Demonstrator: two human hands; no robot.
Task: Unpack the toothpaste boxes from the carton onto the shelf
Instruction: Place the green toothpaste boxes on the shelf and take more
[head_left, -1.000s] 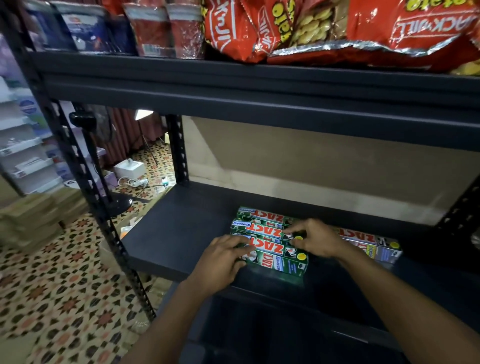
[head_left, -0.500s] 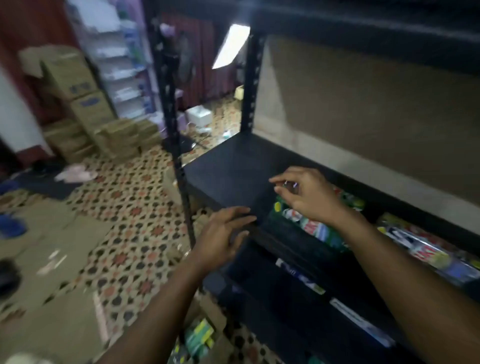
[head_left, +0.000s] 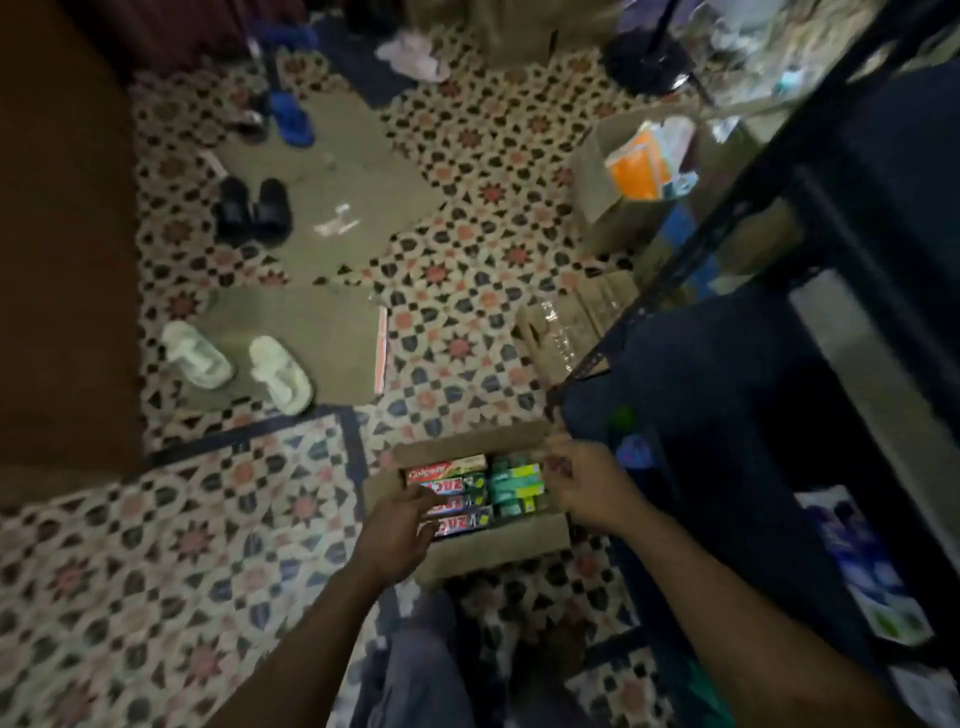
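An open brown carton (head_left: 498, 545) stands on the patterned floor beside the dark metal shelf (head_left: 727, 395). Inside lie a red Colgate box (head_left: 447, 468), several red-and-dark Zact toothpaste boxes (head_left: 460, 519) and several green boxes (head_left: 515, 484). My left hand (head_left: 397, 535) reaches over the carton's left side, its thumb lying on the ends of the Zact boxes. My right hand (head_left: 584, 486) is at the carton's right rim, its fingers curled next to the green boxes. The picture is blurred, so a grip on anything is unclear.
White sandals (head_left: 236, 366) and black sandals (head_left: 252, 210) lie on flattened cardboard (head_left: 332, 156) to the left. Another carton with orange packs (head_left: 639, 166) stands further back by the shelf post (head_left: 691, 249). Packets (head_left: 862, 566) lie on a lower shelf at the right.
My view has swung from the shelf down to the floor. Both hands have left the boxes on the shelf and dropped to the carton.
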